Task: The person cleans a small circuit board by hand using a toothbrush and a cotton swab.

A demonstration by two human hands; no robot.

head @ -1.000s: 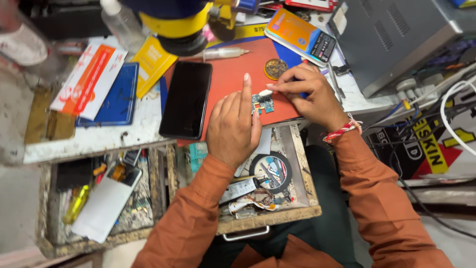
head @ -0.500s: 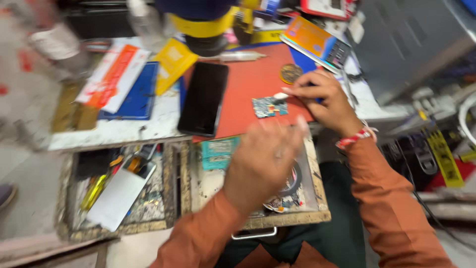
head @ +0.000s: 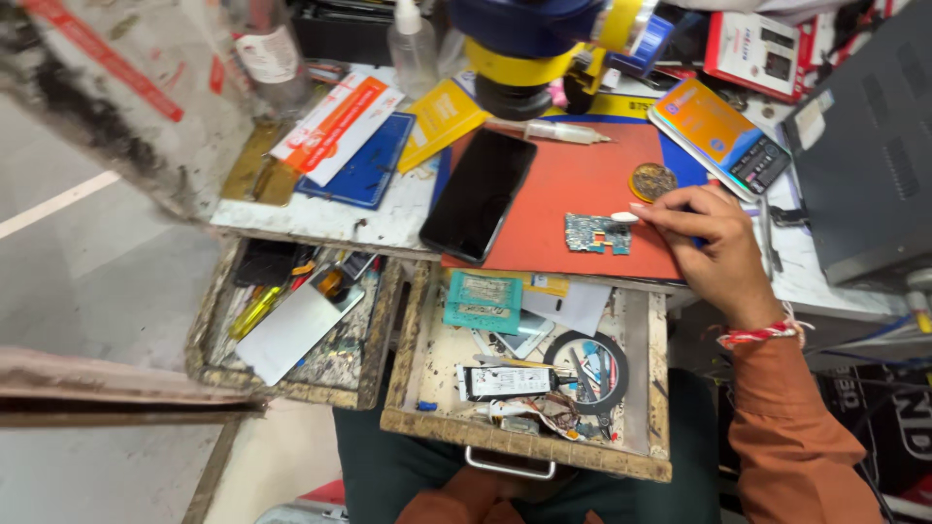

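My right hand rests on the right edge of an orange work mat and pinches a small white-tipped tool just right of a small blue-green circuit board. A black phone lies screen-up at the mat's left edge. My left hand is out of sight; only an orange sleeve shows at the bottom edge. A microscope head, blue and yellow, hangs over the mat's far side.
Two open drawers sit below the bench: the left drawer holds a pale rectangular plate and tools, the right drawer a teal box, tape ring and parts. A syringe, calculator, round tin and grey box ring the mat.
My left hand lifted off the circuit board, drew back over the right drawer and left the view. The right hand stayed by the board with its tool.
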